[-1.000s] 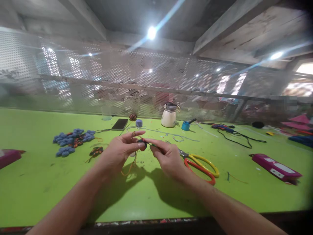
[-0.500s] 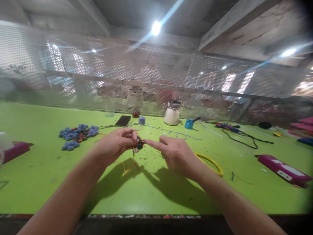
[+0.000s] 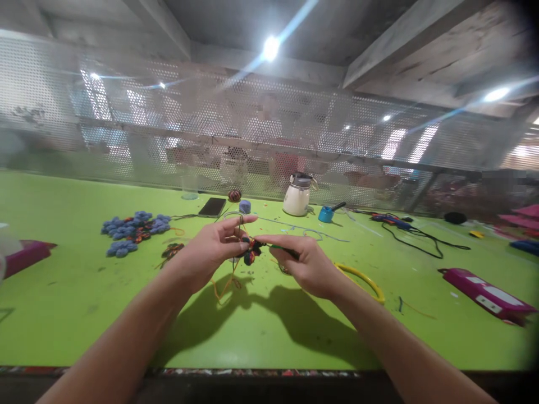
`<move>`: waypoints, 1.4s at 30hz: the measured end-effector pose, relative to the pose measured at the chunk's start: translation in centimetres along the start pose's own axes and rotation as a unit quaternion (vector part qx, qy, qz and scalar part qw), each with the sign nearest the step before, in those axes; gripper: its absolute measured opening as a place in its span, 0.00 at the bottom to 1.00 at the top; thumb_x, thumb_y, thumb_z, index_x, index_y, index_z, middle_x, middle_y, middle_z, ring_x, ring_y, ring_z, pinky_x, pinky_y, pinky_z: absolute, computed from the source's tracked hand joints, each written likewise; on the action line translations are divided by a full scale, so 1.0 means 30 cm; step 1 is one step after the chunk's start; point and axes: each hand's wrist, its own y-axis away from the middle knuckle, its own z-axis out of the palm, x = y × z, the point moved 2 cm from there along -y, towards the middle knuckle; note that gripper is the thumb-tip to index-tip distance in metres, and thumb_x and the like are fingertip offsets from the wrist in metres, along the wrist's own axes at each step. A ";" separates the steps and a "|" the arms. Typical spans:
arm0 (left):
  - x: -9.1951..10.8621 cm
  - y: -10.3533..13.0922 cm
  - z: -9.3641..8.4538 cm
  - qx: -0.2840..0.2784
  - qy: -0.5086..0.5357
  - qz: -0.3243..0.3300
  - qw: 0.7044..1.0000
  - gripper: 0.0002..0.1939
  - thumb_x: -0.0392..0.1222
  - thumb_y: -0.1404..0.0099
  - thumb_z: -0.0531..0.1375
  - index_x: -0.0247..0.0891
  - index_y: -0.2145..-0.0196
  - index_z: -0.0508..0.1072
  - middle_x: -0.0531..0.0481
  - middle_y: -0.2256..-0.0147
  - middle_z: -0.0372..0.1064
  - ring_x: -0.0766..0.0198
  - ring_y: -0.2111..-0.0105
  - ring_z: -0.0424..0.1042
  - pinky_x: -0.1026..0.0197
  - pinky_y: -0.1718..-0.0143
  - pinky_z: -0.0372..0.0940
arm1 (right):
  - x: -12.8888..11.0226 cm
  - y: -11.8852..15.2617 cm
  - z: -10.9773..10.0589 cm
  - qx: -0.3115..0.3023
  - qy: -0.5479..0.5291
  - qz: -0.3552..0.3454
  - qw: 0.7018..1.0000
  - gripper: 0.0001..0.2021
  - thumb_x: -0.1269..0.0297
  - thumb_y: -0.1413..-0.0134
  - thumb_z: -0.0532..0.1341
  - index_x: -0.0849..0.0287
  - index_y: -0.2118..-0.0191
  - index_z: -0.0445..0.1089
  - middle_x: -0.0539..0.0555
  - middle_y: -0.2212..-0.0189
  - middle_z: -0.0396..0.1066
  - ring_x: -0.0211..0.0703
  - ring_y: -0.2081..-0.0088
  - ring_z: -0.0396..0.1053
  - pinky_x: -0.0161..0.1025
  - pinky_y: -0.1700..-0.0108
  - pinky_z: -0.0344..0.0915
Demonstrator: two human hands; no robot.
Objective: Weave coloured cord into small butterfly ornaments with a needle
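Note:
A small dark crochet piece (image 3: 250, 255) with red and orange parts is pinched between the thumb and fingers of my left hand (image 3: 217, 244). Dark yarn loops round a raised finger of that hand, and orange yarn (image 3: 225, 289) trails below onto the table. My right hand (image 3: 309, 261) grips a thin tool with a green handle (image 3: 283, 248); its tip meets the piece. Blue crochet flowers (image 3: 122, 230) with orange-black ones among them lie to the left. Another orange-brown piece (image 3: 172, 251) rests beside my left wrist.
On the green table (image 3: 295, 348) stand a white jug (image 3: 296, 196) and a blue pot (image 3: 325, 214). A phone (image 3: 212, 207), yarn balls (image 3: 245, 206), a yellow ring (image 3: 366, 280), a black cord (image 3: 421, 241) and a magenta box (image 3: 484, 292) lie around. Perforated panels rise behind.
My left hand has moved slightly right and a finger has stretched out. The crochet piece has shifted right and turned, showing more petals. The green tool handle now shows in my right hand.

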 end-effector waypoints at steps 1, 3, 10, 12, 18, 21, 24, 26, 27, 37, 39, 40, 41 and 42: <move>0.001 0.000 0.002 -0.008 0.005 0.007 1.000 0.30 0.34 0.46 0.66 0.36 0.45 0.68 0.50 0.68 0.72 0.64 0.68 0.70 0.58 0.61 0.60 | 0.001 -0.001 -0.002 0.001 0.002 0.010 1.000 0.19 0.74 0.42 0.54 0.59 0.48 0.72 0.53 0.69 0.74 0.35 0.74 0.63 0.34 0.69 0.60; 0.001 0.001 0.007 -0.020 0.017 0.018 0.999 0.31 0.35 0.45 0.66 0.36 0.44 0.66 0.51 0.69 0.72 0.65 0.69 0.69 0.58 0.62 0.60 | 0.002 -0.002 -0.005 -0.001 -0.001 0.032 0.999 0.19 0.73 0.42 0.54 0.60 0.48 0.72 0.50 0.74 0.71 0.33 0.77 0.57 0.34 0.72 0.57; 0.005 0.003 0.016 -0.009 0.000 0.031 0.999 0.33 0.36 0.46 0.67 0.34 0.43 0.65 0.53 0.72 0.72 0.65 0.73 0.69 0.59 0.65 0.61 | 0.014 -0.004 -0.004 -0.009 -0.073 0.083 0.994 0.18 0.71 0.43 0.55 0.61 0.48 0.73 0.45 0.82 0.57 0.32 0.80 0.47 0.33 0.77 0.49; 0.010 0.005 0.020 -0.004 -0.007 0.028 1.000 0.35 0.36 0.47 0.68 0.34 0.42 0.64 0.54 0.74 0.72 0.65 0.73 0.70 0.59 0.66 0.61 | 0.022 -0.004 0.002 -0.014 -0.110 0.097 0.989 0.18 0.70 0.43 0.56 0.61 0.48 0.73 0.44 0.83 0.53 0.31 0.80 0.45 0.33 0.78 0.46; 0.016 0.004 0.030 0.016 -0.031 0.011 0.999 0.37 0.36 0.50 0.69 0.32 0.43 0.65 0.54 0.78 0.72 0.64 0.76 0.70 0.60 0.69 0.62 | 0.031 -0.006 0.026 -0.015 -0.208 0.145 0.967 0.19 0.70 0.46 0.57 0.63 0.48 0.73 0.41 0.85 0.46 0.31 0.81 0.41 0.33 0.79 0.41; 0.005 0.000 0.026 0.025 -0.024 -0.002 0.999 0.32 0.38 0.52 0.71 0.29 0.49 0.70 0.52 0.77 0.73 0.64 0.75 0.71 0.59 0.67 0.63 | 0.030 -0.004 0.031 0.005 -0.225 0.156 0.962 0.20 0.69 0.47 0.59 0.65 0.48 0.72 0.41 0.85 0.47 0.30 0.82 0.41 0.33 0.79 0.39; -0.006 -0.003 0.021 0.028 -0.014 -0.008 0.999 0.30 0.38 0.53 0.72 0.30 0.52 0.72 0.52 0.77 0.74 0.64 0.75 0.72 0.58 0.66 0.63 | 0.032 -0.003 0.033 0.012 -0.242 0.165 0.956 0.20 0.68 0.48 0.60 0.65 0.49 0.73 0.40 0.86 0.46 0.30 0.82 0.41 0.33 0.79 0.39; -0.009 -0.004 0.020 0.027 -0.010 -0.008 1.000 0.29 0.37 0.54 0.72 0.31 0.52 0.72 0.52 0.77 0.74 0.64 0.75 0.72 0.59 0.66 0.63 | 0.032 -0.003 0.032 0.013 -0.256 0.172 0.951 0.20 0.68 0.49 0.61 0.64 0.49 0.73 0.40 0.86 0.47 0.30 0.82 0.41 0.33 0.79 0.40; -0.010 -0.005 0.020 0.028 -0.008 -0.008 1.000 0.28 0.36 0.54 0.71 0.31 0.53 0.73 0.52 0.77 0.74 0.64 0.76 0.72 0.59 0.67 0.63 | 0.031 -0.004 0.031 0.014 -0.263 0.178 0.948 0.20 0.68 0.50 0.61 0.64 0.50 0.73 0.40 0.86 0.48 0.29 0.82 0.42 0.33 0.79 0.40; -0.011 -0.007 0.021 0.059 0.010 -0.021 0.998 0.21 0.33 0.55 0.71 0.33 0.60 0.77 0.50 0.76 0.76 0.63 0.76 0.73 0.57 0.67 0.65 | 0.028 -0.002 0.038 0.026 -0.355 0.235 0.905 0.19 0.66 0.54 0.65 0.62 0.53 0.75 0.40 0.87 0.53 0.26 0.85 0.41 0.31 0.82 0.36; -0.011 -0.008 0.019 0.062 0.011 -0.021 0.998 0.21 0.33 0.55 0.71 0.33 0.61 0.78 0.50 0.77 0.76 0.62 0.77 0.73 0.57 0.68 0.65 | 0.031 -0.002 0.037 0.030 -0.341 0.231 0.911 0.19 0.66 0.54 0.64 0.62 0.53 0.75 0.40 0.87 0.53 0.27 0.85 0.42 0.32 0.82 0.37; -0.011 -0.009 0.018 0.063 0.010 -0.019 0.998 0.21 0.33 0.55 0.71 0.33 0.60 0.78 0.50 0.77 0.75 0.62 0.76 0.72 0.57 0.68 0.64 | 0.033 -0.003 0.035 0.031 -0.326 0.222 0.919 0.18 0.66 0.54 0.64 0.62 0.54 0.76 0.40 0.87 0.52 0.27 0.85 0.42 0.32 0.82 0.38; -0.011 -0.010 0.017 0.063 0.007 -0.015 0.998 0.21 0.33 0.55 0.71 0.33 0.60 0.78 0.50 0.77 0.75 0.63 0.76 0.72 0.58 0.68 0.64 | 0.034 -0.005 0.031 0.030 -0.306 0.211 0.928 0.18 0.67 0.54 0.64 0.62 0.54 0.76 0.40 0.87 0.51 0.28 0.84 0.42 0.32 0.81 0.39; -0.011 -0.010 0.017 0.063 0.003 -0.010 0.998 0.21 0.33 0.55 0.71 0.33 0.60 0.78 0.51 0.76 0.75 0.63 0.76 0.72 0.58 0.68 0.64 | 0.036 -0.007 0.026 0.027 -0.285 0.199 0.937 0.17 0.68 0.54 0.64 0.62 0.55 0.77 0.40 0.87 0.50 0.28 0.84 0.42 0.32 0.81 0.40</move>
